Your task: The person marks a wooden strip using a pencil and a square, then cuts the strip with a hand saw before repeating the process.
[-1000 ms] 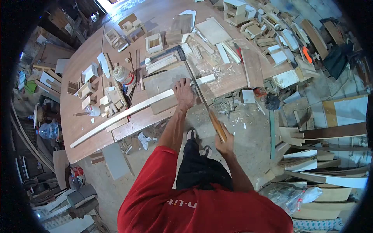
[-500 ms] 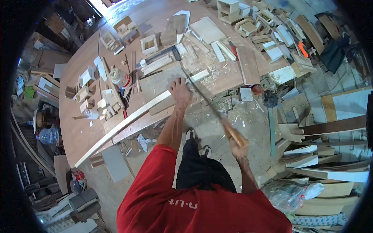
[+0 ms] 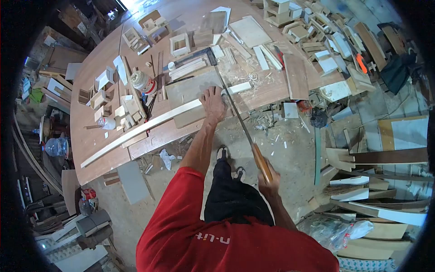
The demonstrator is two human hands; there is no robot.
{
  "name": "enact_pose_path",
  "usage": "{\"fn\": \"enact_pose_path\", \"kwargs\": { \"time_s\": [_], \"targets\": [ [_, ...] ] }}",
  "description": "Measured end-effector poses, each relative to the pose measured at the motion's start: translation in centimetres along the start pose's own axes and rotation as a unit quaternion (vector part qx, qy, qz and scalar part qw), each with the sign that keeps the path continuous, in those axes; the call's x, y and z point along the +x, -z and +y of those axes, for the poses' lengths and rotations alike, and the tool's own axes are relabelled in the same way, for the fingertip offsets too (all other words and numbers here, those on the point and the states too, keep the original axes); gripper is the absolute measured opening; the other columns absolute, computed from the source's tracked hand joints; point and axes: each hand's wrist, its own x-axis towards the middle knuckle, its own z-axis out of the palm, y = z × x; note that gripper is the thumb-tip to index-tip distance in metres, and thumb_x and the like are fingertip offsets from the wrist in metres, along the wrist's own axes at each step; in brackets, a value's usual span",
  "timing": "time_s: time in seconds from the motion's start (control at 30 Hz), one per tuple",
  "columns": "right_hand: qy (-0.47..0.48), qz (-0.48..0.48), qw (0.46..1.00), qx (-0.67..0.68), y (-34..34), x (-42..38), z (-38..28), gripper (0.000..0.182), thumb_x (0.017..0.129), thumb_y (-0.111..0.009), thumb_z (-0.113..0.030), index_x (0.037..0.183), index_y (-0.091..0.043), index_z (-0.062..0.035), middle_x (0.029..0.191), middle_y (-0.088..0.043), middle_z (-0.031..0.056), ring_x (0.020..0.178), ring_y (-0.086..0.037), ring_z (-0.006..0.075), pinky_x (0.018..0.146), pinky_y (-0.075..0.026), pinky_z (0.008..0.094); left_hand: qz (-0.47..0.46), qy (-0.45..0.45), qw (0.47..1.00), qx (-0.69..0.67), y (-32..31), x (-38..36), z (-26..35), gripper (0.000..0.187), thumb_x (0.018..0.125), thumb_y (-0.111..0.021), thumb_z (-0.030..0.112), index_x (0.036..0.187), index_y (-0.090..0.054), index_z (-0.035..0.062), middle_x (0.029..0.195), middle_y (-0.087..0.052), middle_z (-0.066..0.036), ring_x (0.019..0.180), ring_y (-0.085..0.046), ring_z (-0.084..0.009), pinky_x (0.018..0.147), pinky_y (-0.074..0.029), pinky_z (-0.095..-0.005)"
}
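Observation:
My left hand (image 3: pixel 213 104) presses down on a long pale wooden strip (image 3: pixel 149 124), its fingers curled over the strip. The strip lies across the table, on top of a flat board (image 3: pixel 181 90), and its right end sticks out past my hand. My right hand (image 3: pixel 269 180) is closed round the wooden handle (image 3: pixel 261 161) of a handsaw. The saw's narrow blade (image 3: pixel 238 111) crosses the strip just right of my left fingers. Whether its teeth are in the wood, I cannot make out.
Wood shavings (image 3: pixel 256 77) and offcuts are scattered on the table (image 3: pixel 95 140). A glue jar (image 3: pixel 142 82), small wooden boxes (image 3: pixel 180 44) and a black framing square (image 3: pixel 210 56) lie around. Boards (image 3: pixel 389 156) are stacked at the right. Scraps litter the floor (image 3: pixel 290 158).
My right hand has come left and back toward my body with the saw, whose blade stands steeper in view. The strip's left end has swung inward on the table. My left hand keeps its hold.

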Motion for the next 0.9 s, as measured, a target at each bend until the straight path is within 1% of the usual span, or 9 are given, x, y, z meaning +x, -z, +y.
{"fn": "enact_pose_path", "kwargs": {
  "time_s": [0.07,0.1,0.2,0.27,0.4,0.47,0.63,0.73,0.9],
  "targets": [
    [-0.128,-0.079,0.989,0.009,-2.1,4.1,-0.6,0.049,0.079,-0.057,-0.008,0.127,-0.051,0.0007,0.096,-0.066,0.0224,0.075,-0.068,0.0326,0.066,-0.054,0.035,-0.014,-0.002,1.0,-0.013,0.6,0.1,0.2,0.049,0.065,-0.067,0.012,0.113,-0.053,0.0105,0.118,-0.047,-0.011,0.113,-0.042,-0.0325,0.096,-0.03,-0.0491],
    [-0.13,-0.08,0.988,0.012,-2.8,4.9,-0.6,0.049,0.079,-0.057,-0.008,0.127,-0.051,0.0007,0.096,-0.066,0.0224,0.075,-0.068,0.0326,0.066,-0.054,0.035,-0.016,-0.001,1.0,-0.01,0.5,0.1,0.1,0.049,0.065,-0.067,0.012,0.113,-0.053,0.0105,0.118,-0.047,-0.011,0.113,-0.042,-0.0325,0.096,-0.03,-0.0491],
    [-0.121,-0.062,0.99,0.039,-3.8,4.9,0.5,0.051,0.078,-0.057,-0.009,0.129,-0.05,0.0002,0.095,-0.066,0.0241,0.076,-0.069,0.0319,0.065,-0.055,0.0356,-0.003,0.007,1.0,-0.018,-0.1,0.2,0.1,0.043,0.069,-0.063,0.013,0.111,-0.053,0.0106,0.117,-0.048,-0.011,0.113,-0.042,-0.0321,0.096,-0.029,-0.0487],
    [-0.041,-0.021,0.998,0.032,-2.4,1.7,1.1,0.051,0.079,-0.056,-0.008,0.128,-0.049,0.0019,0.096,-0.065,0.0245,0.076,-0.069,0.0322,0.065,-0.055,0.0361,0.022,0.007,0.999,-0.029,-0.7,0.3,-0.2,0.038,0.071,-0.06,0.012,0.109,-0.054,0.0104,0.116,-0.049,-0.011,0.112,-0.042,-0.032,0.096,-0.028,-0.0482],
    [-0.057,-0.042,0.997,-0.007,1.0,-1.0,-2.2,0.049,0.078,-0.055,-0.006,0.125,-0.049,0.0057,0.096,-0.065,0.0245,0.077,-0.069,0.0322,0.066,-0.055,0.0364,0.011,0.006,0.999,-0.03,-0.9,0.6,-0.6,0.035,0.072,-0.059,0.011,0.107,-0.054,0.0102,0.115,-0.05,-0.011,0.112,-0.042,-0.0319,0.097,-0.028,-0.0478],
    [-0.039,-0.033,0.998,-0.038,0.4,-1.0,-1.7,0.047,0.078,-0.054,-0.005,0.123,-0.049,0.0056,0.099,-0.064,0.0248,0.078,-0.068,0.0334,0.067,-0.054,0.0374,0.001,0.001,0.999,-0.049,-1.6,0.5,-0.9,0.054,0.062,-0.065,0.009,0.114,-0.049,0.0095,0.121,-0.046,-0.013,0.118,-0.039,-0.0354,0.096,-0.029,-0.0513],
    [-0.08,-0.03,0.996,0.022,-2.1,2.2,-0.6,0.047,0.079,-0.054,-0.004,0.126,-0.049,0.0003,0.099,-0.064,0.0232,0.073,-0.067,0.0328,0.064,-0.053,0.0383,-0.012,0.009,0.999,-0.039,-0.1,0.8,0.0,0.043,0.068,-0.062,0.01,0.111,-0.051,0.0103,0.117,-0.048,-0.013,0.115,-0.041,-0.0341,0.096,-0.029,-0.0495],
    [-0.008,-0.038,0.99,-0.135,-0.2,-1.3,-0.8,0.048,0.079,-0.054,-0.005,0.126,-0.049,0.0014,0.094,-0.064,0.0218,0.07,-0.066,0.032,0.062,-0.053,0.0366,0.0,0.002,1.0,-0.031,-0.4,0.3,-0.1,0.036,0.073,-0.059,0.011,0.108,-0.053,0.0104,0.116,-0.049,-0.012,0.112,-0.042,-0.0329,0.097,-0.028,-0.0486],
    [-0.187,-0.1,0.977,0.023,-0.8,1.8,-1.7,0.053,0.081,-0.055,-0.01,0.132,-0.045,-0.0036,0.103,-0.065,0.0198,0.077,-0.068,0.0304,0.063,-0.053,0.0362,-0.003,-0.005,0.999,-0.045,-0.2,0.0,0.3,0.035,0.074,-0.06,0.011,0.109,-0.053,0.0103,0.116,-0.049,-0.012,0.113,-0.042,-0.0328,0.097,-0.028,-0.049]
  ]
}}
